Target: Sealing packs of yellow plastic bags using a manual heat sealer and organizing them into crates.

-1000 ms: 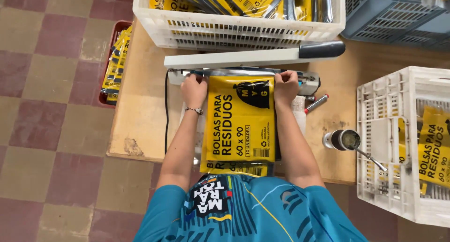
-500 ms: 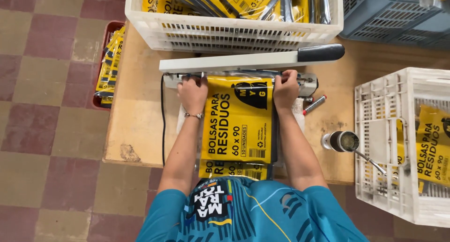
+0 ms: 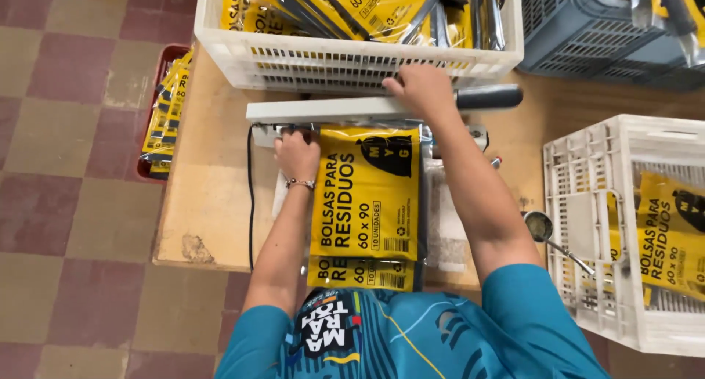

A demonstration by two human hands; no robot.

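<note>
A yellow plastic packet (image 3: 365,195) with black print lies on the wooden table (image 3: 213,195), its top edge under the white arm of a heat sealer (image 3: 323,109). My left hand (image 3: 297,155) presses the packet's upper left corner, fingers closed on it. Resting on top of the sealer arm, near its black handle (image 3: 488,96), is my right hand (image 3: 420,89). A second yellow packet (image 3: 360,272) sticks out below the first, near the table's front edge.
A white crate (image 3: 352,63) full of yellow packets stands behind the sealer. Another white crate (image 3: 602,225) with packets is at the right, a blue-grey crate (image 3: 587,34) at the back right. A red tray (image 3: 165,107) with packets sits left of the table. A metal cup (image 3: 540,225) stands near the right crate.
My right hand has left the packet's upper right corner and moved up onto the sealer arm. My left hand stays at the packet's upper left corner.
</note>
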